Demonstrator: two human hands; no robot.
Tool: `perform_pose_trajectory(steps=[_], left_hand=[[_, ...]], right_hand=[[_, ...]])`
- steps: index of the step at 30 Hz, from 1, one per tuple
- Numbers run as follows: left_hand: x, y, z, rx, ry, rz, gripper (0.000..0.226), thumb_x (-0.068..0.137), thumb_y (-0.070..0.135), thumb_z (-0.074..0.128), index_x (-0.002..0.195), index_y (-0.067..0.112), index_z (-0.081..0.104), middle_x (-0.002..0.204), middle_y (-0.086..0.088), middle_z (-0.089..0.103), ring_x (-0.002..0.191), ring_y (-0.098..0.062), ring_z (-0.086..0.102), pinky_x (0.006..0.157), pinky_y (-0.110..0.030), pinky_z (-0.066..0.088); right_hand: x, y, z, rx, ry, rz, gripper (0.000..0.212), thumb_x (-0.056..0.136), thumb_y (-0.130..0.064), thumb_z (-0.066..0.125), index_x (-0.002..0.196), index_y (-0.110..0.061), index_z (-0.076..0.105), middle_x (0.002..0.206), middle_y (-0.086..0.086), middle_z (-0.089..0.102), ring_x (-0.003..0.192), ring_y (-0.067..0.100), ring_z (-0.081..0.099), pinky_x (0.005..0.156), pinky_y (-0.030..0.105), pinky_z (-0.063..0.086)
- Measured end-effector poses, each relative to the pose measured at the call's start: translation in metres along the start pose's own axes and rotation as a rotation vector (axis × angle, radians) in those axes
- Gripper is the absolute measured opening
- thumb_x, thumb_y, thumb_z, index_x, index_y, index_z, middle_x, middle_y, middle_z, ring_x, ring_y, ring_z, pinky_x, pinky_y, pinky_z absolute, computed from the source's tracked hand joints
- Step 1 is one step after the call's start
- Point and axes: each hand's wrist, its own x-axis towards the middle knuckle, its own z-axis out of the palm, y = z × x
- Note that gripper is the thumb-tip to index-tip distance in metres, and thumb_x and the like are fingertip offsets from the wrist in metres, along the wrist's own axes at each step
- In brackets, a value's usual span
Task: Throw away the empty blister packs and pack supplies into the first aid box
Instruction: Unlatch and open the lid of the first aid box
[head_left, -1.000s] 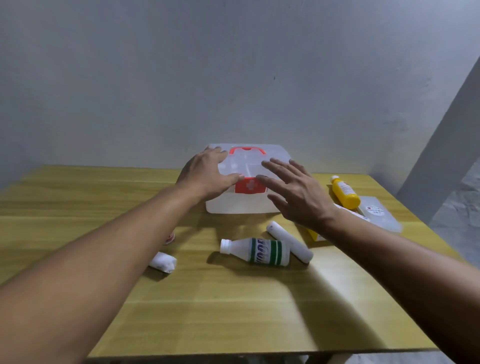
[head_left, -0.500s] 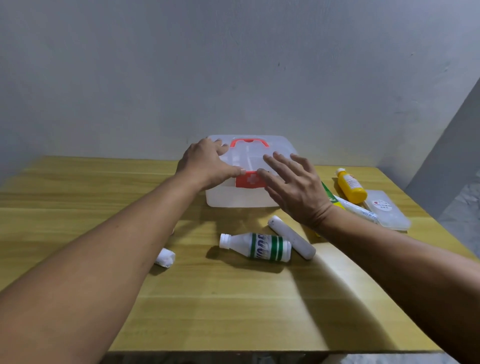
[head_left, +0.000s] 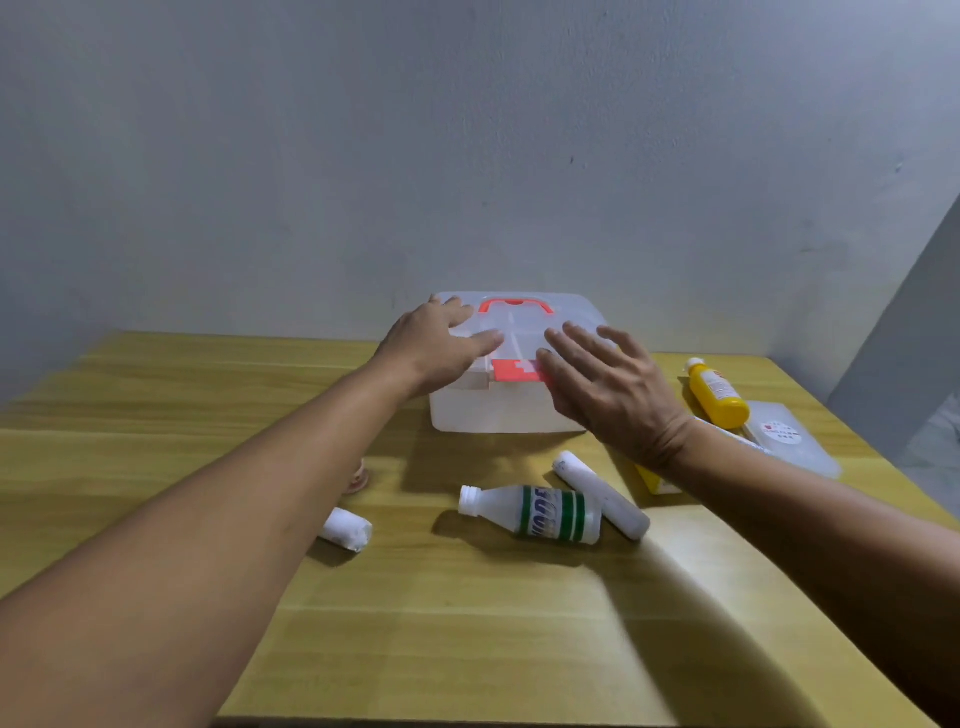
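Head view: the first aid box is seen closed at the far middle of the table, and since a second ago the right hand has been brought onto its red latch, fingers spread and gripping nothing. The left hand is laid flat on the lid, so opening is judged imminent. On the green-striped bottle lettering is seen but cannot be read.

Bottle lies before the first aid box on the table

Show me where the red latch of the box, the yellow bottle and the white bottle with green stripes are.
red latch (head_left: 511, 371): head view, its front face.
yellow bottle (head_left: 717, 396): head view, its body.
white bottle with green stripes (head_left: 550, 514): head view, its label.
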Motion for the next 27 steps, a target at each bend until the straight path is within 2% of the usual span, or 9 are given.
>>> perform_pose_trajectory(steps=[4, 7, 10, 12, 15, 17, 19, 22, 27], left_hand=[[-0.004, -0.008, 0.004, -0.309, 0.144, -0.075, 0.069, 0.098, 0.051, 0.040, 0.153, 0.012, 0.027, 0.163, -0.004, 0.021, 0.151, -0.018, 0.017, 0.122, -0.035, 0.013], [-0.005, -0.009, 0.005, -0.545, 0.177, -0.156, 0.075, 0.096, 0.058, 0.032, 0.154, 0.012, 0.022, 0.160, -0.004, 0.028, 0.147, -0.018, 0.027, 0.121, -0.036, 0.020], [-0.008, -0.007, 0.008, -0.606, 0.180, -0.197, 0.102, 0.076, 0.083, 0.022, 0.155, 0.020, 0.016, 0.162, 0.000, 0.024, 0.147, -0.018, 0.026, 0.121, -0.041, 0.021], [-0.009, -0.007, 0.012, -0.608, 0.180, -0.199, 0.111, 0.066, 0.092, 0.017, 0.155, 0.025, 0.018, 0.161, 0.001, 0.027, 0.146, -0.019, 0.029, 0.120, -0.043, 0.023], [-0.011, -0.007, 0.017, -0.558, 0.176, -0.195, 0.098, 0.075, 0.086, 0.016, 0.154, 0.027, 0.022, 0.159, 0.000, 0.031, 0.144, -0.022, 0.033, 0.118, -0.046, 0.027], [-0.012, -0.007, 0.019, -0.458, 0.169, -0.173, 0.082, 0.084, 0.075, 0.021, 0.150, 0.026, 0.028, 0.156, -0.001, 0.037, 0.141, -0.025, 0.037, 0.115, -0.050, 0.032], [-0.013, -0.008, 0.022, -0.243, 0.140, -0.125, 0.063, 0.096, 0.053, 0.029, 0.151, 0.022, 0.027, 0.158, -0.002, 0.031, 0.145, -0.024, 0.030, 0.118, -0.048, 0.027], [-0.014, -0.007, 0.029, 0.046, 0.102, -0.105, 0.056, 0.102, 0.028, 0.033, 0.154, 0.013, 0.019, 0.164, -0.002, 0.011, 0.150, -0.020, 0.012, 0.120, -0.036, 0.016], [-0.005, 0.000, 0.021, 0.231, 0.081, -0.078, 0.057, 0.096, 0.017, 0.040, 0.151, 0.010, 0.025, 0.164, -0.006, 0.011, 0.148, -0.026, 0.016, 0.117, -0.038, 0.023]], right_hand=[[0.017, 0.008, -0.016, 0.137, -0.067, 0.089, 0.025, 0.099, -0.022, 0.048, 0.104, -0.007, 0.068, 0.119, 0.014, 0.070, 0.110, 0.033, 0.066, 0.086, 0.048, 0.054], [0.034, 0.015, -0.025, 0.203, -0.042, 0.156, 0.025, 0.100, -0.022, 0.045, 0.099, -0.008, 0.065, 0.104, 0.011, 0.073, 0.093, 0.033, 0.070, 0.071, 0.044, 0.054], [0.051, 0.019, -0.034, 0.229, 0.020, 0.242, 0.021, 0.097, -0.020, 0.050, 0.097, -0.007, 0.066, 0.086, 0.011, 0.073, 0.072, 0.036, 0.067, 0.060, 0.036, 0.049], [0.060, 0.022, -0.036, 0.232, 0.034, 0.278, 0.019, 0.095, -0.019, 0.052, 0.096, -0.007, 0.066, 0.076, 0.012, 0.071, 0.062, 0.038, 0.063, 0.053, 0.032, 0.038], [0.073, 0.031, -0.034, 0.274, 0.059, 0.334, 0.020, 0.096, -0.020, 0.052, 0.098, -0.007, 0.067, 0.074, 0.013, 0.069, 0.057, 0.037, 0.059, 0.054, 0.029, 0.031], [0.084, 0.041, -0.027, 0.281, 0.089, 0.355, 0.022, 0.096, -0.021, 0.051, 0.099, -0.008, 0.068, 0.081, 0.013, 0.071, 0.068, 0.035, 0.061, 0.058, 0.032, 0.040], [0.096, 0.052, -0.020, 0.275, 0.102, 0.389, 0.024, 0.096, -0.024, 0.051, 0.102, -0.009, 0.070, 0.088, 0.013, 0.072, 0.075, 0.035, 0.062, 0.061, 0.039, 0.050], [0.111, 0.066, -0.009, 0.252, 0.081, 0.456, 0.023, 0.095, -0.023, 0.053, 0.104, -0.011, 0.071, 0.090, 0.015, 0.072, 0.079, 0.037, 0.061, 0.062, 0.041, 0.050], [0.126, 0.077, 0.006, 0.168, 0.004, 0.468, 0.023, 0.096, -0.021, 0.052, 0.107, -0.010, 0.068, 0.091, 0.015, 0.071, 0.083, 0.035, 0.060, 0.061, 0.034, 0.039]])
